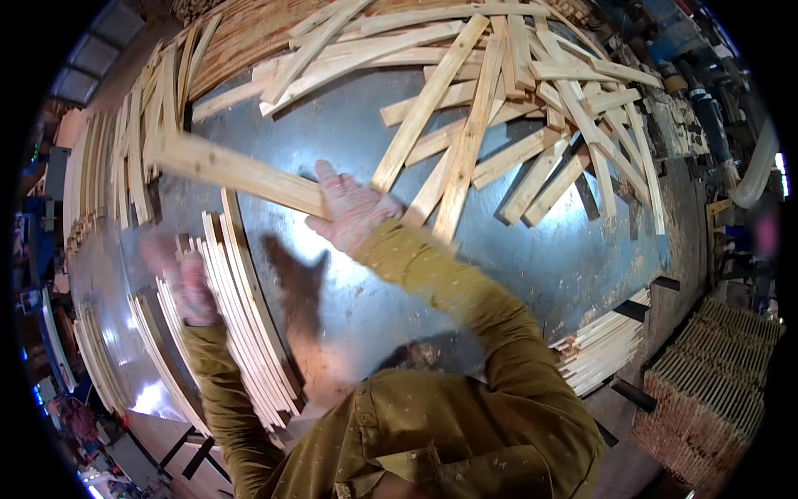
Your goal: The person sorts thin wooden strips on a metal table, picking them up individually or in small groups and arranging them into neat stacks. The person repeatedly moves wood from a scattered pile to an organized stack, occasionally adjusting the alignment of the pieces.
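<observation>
My right hand (356, 206), in a pale pinkish glove, is closed on the near end of a wooden slat (241, 173). That slat slants away to the left above the metal tabletop (374, 299), its far end blurred. To the left, my gloved left hand (193, 283) is over a row of slats (249, 312) laid side by side. Motion smears its fingers, so I cannot make out whether they grip anything. Just beyond my right hand, a long loose slat (431, 100) lies on the table.
A jumbled heap of slats (565, 108) covers the table's far right. More slats (125, 166) stand in rows at the left edge. At the right are a bundle of slats (603, 341) and a tall stack of wood strips (706, 382). A pale hose (756, 166) hangs beyond.
</observation>
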### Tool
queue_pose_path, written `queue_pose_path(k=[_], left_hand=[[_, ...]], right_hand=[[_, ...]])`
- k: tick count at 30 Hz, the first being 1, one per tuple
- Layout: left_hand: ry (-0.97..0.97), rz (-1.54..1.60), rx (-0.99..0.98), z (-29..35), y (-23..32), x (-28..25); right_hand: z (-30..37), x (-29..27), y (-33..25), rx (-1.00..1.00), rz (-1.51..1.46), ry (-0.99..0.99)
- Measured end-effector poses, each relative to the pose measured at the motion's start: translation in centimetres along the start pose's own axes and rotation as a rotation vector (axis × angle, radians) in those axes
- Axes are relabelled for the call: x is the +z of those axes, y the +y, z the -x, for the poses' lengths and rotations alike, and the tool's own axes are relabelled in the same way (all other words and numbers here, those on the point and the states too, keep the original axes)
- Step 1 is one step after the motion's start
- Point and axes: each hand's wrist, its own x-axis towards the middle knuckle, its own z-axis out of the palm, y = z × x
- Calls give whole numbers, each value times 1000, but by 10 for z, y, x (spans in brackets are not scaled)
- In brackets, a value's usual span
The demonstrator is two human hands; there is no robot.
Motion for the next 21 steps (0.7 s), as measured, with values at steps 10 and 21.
queue_pose_path(k=[10, 21], left_hand=[[-529, 1282, -1281, 122, 116, 90], [-376, 459, -1251, 117, 75, -9]], right_hand=[[-20, 11, 167, 539, 444, 636], [78, 184, 55, 50, -909, 277]])
